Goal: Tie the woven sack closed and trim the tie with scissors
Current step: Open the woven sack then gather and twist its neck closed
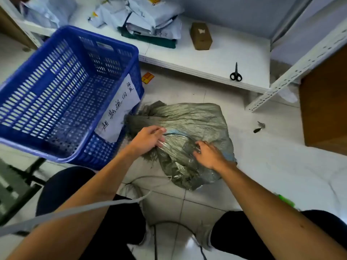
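Sacking of grey-green weave, the woven sack (187,128), lies crumpled on the tiled floor (262,166) in front of the person's knees, its frayed mouth bunched toward the left. The left hand (148,139) sits on that bunched end, thumb above and fingers below a fold of the sack, pinching it. The right hand (208,154) is on the sack's near right part, fingers curled down into the fabric and gripping it.

Scissors (236,74) with black handles lie closed beyond the sack, on the front edge of a low white shelf (206,59), well apart from both hands. Farther back on that shelf, beyond the sack, stand a small cardboard box (201,36) and a heap of pale parcels (150,17). Left of the sack, touching its mouth, a blue plastic basket (65,91) is tilted, with a handwritten paper label (120,109) on its side. Nearer than the sack, a white strap (93,205) crosses the left forearm and runs toward the sack's near edge.
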A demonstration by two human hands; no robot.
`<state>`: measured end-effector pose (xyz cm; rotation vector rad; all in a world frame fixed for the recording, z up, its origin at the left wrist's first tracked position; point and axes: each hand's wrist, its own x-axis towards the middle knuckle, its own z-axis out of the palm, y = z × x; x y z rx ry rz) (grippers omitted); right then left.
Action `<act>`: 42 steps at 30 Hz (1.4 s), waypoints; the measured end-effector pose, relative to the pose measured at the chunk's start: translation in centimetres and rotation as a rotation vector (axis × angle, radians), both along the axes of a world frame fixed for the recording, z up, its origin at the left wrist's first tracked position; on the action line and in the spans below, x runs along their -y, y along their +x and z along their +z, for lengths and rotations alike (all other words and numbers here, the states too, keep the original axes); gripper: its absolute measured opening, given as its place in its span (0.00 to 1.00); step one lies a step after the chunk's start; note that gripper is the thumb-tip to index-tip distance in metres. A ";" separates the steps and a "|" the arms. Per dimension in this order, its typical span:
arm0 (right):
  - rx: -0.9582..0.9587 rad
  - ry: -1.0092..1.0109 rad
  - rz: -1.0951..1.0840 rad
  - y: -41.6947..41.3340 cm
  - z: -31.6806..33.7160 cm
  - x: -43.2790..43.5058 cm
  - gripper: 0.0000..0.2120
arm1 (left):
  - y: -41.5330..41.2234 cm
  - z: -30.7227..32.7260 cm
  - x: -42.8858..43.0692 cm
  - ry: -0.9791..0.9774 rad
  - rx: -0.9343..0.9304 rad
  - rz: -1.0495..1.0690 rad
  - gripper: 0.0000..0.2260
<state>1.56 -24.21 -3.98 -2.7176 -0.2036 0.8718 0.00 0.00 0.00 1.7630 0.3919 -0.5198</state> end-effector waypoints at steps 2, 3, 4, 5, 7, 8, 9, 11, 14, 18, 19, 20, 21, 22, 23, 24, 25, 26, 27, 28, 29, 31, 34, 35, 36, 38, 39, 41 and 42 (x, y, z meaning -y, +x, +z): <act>-0.012 -0.025 -0.011 0.9 -1.1 -0.3 0.25 | 0.4 -0.7 -0.1 0.016 -0.022 0.022 0.16; -0.022 -0.034 -0.017 1.5 -2.0 -0.5 0.25 | 0.8 -1.4 0.0 0.017 -0.026 0.029 0.15; -0.038 -0.039 -0.018 2.0 -2.6 -0.8 0.24 | 1.1 -1.7 0.2 0.032 -0.016 0.003 0.15; -0.033 -0.036 -0.020 2.8 -3.5 -1.3 0.24 | 1.8 -2.0 0.3 0.059 0.012 -0.029 0.15; 0.013 -0.031 -0.007 3.9 -4.7 -2.6 0.25 | 2.8 -2.0 0.4 0.107 0.060 -0.090 0.16; 0.056 -0.033 0.017 4.6 -5.3 -3.5 0.27 | 3.5 -2.0 0.4 0.113 0.065 -0.100 0.17; 0.101 -0.045 0.048 5.0 -5.9 -4.2 0.29 | 3.8 -2.0 0.4 0.130 0.064 -0.109 0.18; 0.181 -0.067 0.105 6.0 -7.3 -5.7 0.30 | 4.2 -2.0 0.3 0.178 0.056 -0.138 0.17; 0.266 -0.102 0.181 7.0 -9.9 -7.3 0.29 | 4.4 -1.5 0.1 0.239 0.017 -0.212 0.17; 0.290 -0.289 0.191 7.8 -12.5 -7.7 0.19 | 4.7 0.1 0.2 0.196 0.041 -0.265 0.15; 0.321 -0.293 0.147 7.6 -12.9 -7.5 0.17 | 4.6 0.4 0.1 0.192 0.053 -0.275 0.14; 0.348 -0.249 0.068 7.4 -13.0 -7.2 0.15 | 4.5 0.6 -0.1 0.205 0.055 -0.289 0.13; 0.372 -0.185 -0.017 7.1 -13.0 -6.9 0.13 | 4.5 0.9 -0.2 0.231 0.049 -0.309 0.13; 0.384 -0.119 -0.094 6.9 -12.8 -6.7 0.12 | 4.6 0.9 -0.4 0.278 0.033 -0.348 0.14; 0.394 -0.069 -0.145 6.7 -12.3 -6.3 0.11 | 4.6 1.0 -0.5 0.348 0.013 -0.406 0.16; 0.387 -0.032 -0.186 6.5 -11.8 -6.0 0.11 | 4.5 1.0 -0.6 0.432 -0.012 -0.476 0.18; 0.376 -0.005 -0.216 6.5 -11.2 -5.4 0.10 | 4.4 1.1 -0.5 0.507 -0.025 -0.548 0.19; 0.346 0.021 -0.242 6.5 -10.7 -4.8 0.10 | 4.4 1.1 -0.3 0.564 -0.039 -0.612 0.19; 0.318 0.052 -0.270 6.5 -10.3 -4.3 0.09 | 4.3 1.1 -0.2 0.597 -0.057 -0.665 0.17; 0.289 0.087 -0.298 6.6 -9.6 -3.4 0.08 | 4.2 1.0 0.1 0.613 -0.073 -0.702 0.15; 0.265 0.127 -0.331 6.5 -9.0 -2.7 0.08 | 4.0 0.7 0.2 0.624 -0.096 -0.724 0.14; 0.245 0.178 -0.382 6.4 -7.0 -1.1 0.07 | 3.6 -0.2 0.2 0.658 -0.135 -0.751 0.15; 0.257 0.195 -0.420 5.5 -3.7 1.6 0.05 | 2.7 -1.5 0.1 0.761 -0.165 -0.754 0.23; 0.266 0.204 -0.433 4.9 -2.5 2.5 0.05 | 2.4 -1.2 0.1 0.780 -0.157 -0.726 0.27; 0.264 0.218 -0.452 4.3 -1.3 3.6 0.04 | 2.2 -1.1 0.2 0.791 -0.125 -0.680 0.30; 0.247 0.299 -0.519 2.6 1.2 5.9 0.03 | 1.5 -0.6 0.5 0.833 -0.002 -0.560 0.38; 0.240 0.359 -0.561 1.7 2.3 6.9 0.04 | 1.2 -0.6 0.8 0.849 0.048 -0.507 0.42; 0.230 0.474 -0.639 -0.5 4.3 8.6 0.07 | -0.1 -1.2 1.7 0.865 0.075 -0.466 0.51; 0.213 0.524 -0.673 -1.4 4.9 9.2 0.08 | -0.8 -1.8 2.3 0.872 0.050 -0.479 0.55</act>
